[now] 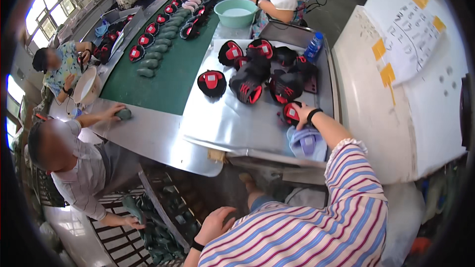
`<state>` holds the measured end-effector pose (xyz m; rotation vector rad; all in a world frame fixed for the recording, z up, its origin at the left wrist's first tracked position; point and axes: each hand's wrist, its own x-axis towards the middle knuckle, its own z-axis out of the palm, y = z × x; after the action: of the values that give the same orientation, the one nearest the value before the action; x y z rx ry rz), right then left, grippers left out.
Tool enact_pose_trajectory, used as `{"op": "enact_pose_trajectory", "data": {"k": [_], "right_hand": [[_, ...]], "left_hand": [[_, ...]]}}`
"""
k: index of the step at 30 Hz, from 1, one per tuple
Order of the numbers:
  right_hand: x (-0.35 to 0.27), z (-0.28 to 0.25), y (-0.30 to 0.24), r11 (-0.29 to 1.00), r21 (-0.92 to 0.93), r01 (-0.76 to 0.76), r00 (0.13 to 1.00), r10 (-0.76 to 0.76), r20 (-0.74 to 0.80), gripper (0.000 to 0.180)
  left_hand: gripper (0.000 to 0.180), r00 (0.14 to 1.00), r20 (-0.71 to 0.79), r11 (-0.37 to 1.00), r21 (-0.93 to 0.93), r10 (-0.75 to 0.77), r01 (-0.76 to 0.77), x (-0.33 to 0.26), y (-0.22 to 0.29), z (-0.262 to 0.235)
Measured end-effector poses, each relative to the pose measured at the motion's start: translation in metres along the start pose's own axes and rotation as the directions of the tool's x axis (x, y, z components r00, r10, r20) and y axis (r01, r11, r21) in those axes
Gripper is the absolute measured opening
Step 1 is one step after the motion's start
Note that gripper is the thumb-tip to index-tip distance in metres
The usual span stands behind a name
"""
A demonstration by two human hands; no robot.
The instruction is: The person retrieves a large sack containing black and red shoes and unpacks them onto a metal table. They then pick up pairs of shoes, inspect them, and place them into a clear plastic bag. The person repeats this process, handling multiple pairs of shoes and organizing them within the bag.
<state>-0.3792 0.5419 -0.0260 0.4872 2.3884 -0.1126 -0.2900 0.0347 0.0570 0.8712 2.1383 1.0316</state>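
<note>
1. The left hand (216, 223) hangs low, well short of the bench (163, 133), fingers loosely curled and grasping nothing.
2. The right hand (301, 113) reaches onto the bench's near right part and grips a black-and-red shoe upper (290, 113).
3. Just beyond that upper lies a pile of similar uppers (262, 71).
4. Past the pile stand a blue bottle (313, 46) and a green basin (236, 12).

Paper notices posted beside a shoe bench

A white handwritten sheet (413, 34) with yellow-orange sticky notes (387, 74) hangs on the white panel (376, 133), right of the right hand (303, 113).
</note>
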Motion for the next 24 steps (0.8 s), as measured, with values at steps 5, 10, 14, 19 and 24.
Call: {"op": "enact_pose_trajectory", "data": {"k": [5,10,14,19,24], "right_hand": [[0.054,-0.012,0.025,0.991,0.015,0.133,0.991,-0.133,0.012,0.092],[0.097,-0.069,0.013,0.785,0.055,0.617,0.756,-0.572,-0.317,0.022],[0.122,-0.131,-0.012,0.905,0.204,0.374,0.927,-0.355,-0.123,0.039],[0.151,-0.098,-0.012,0.901,0.001,0.433,0.836,-0.402,-0.374,0.057],[0.107,-0.077,-0.012,0.832,-0.253,0.494,0.753,-0.555,-0.353,0.061]], "left_hand": [[0.027,0.942,-0.211,0.958,0.067,-0.261,0.280,0.003,-0.010,-0.013],[0.033,0.827,-0.154,0.840,-0.151,-0.540,0.520,-0.002,-0.016,0.001],[0.041,0.876,-0.152,0.889,-0.066,-0.457,0.453,0.026,-0.002,-0.003],[0.040,0.897,-0.037,0.896,-0.076,-0.441,0.438,0.055,0.002,-0.006],[0.032,0.966,-0.013,0.964,0.061,-0.257,0.257,0.082,0.002,-0.004]]}}
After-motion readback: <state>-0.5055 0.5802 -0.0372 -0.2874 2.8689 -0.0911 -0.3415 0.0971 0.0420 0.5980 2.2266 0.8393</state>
